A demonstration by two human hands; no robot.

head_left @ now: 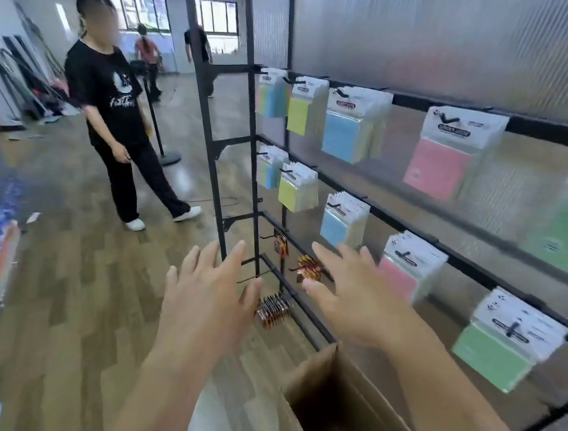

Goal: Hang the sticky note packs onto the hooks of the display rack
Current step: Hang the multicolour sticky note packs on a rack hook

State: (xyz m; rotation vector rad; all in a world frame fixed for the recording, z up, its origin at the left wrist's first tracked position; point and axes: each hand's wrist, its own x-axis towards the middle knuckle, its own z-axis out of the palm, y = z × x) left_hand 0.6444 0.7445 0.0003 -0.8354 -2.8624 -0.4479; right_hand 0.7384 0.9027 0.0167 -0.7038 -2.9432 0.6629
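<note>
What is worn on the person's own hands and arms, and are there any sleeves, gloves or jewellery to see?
Nothing is worn. The left hand and the right hand have no gloves, and no ring shows on any finger. The left forearm and the right forearm are bare down to the picture's lower edge: no sleeve, watch or bracelet is visible.

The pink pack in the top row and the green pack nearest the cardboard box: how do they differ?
Colour: the pink pack holds pink notes, the green pack green ones. Height: the pink pack hangs in the top row, the green pack a row lower, near the cardboard box. Both have white printed headers and hang on black hooks.
</note>
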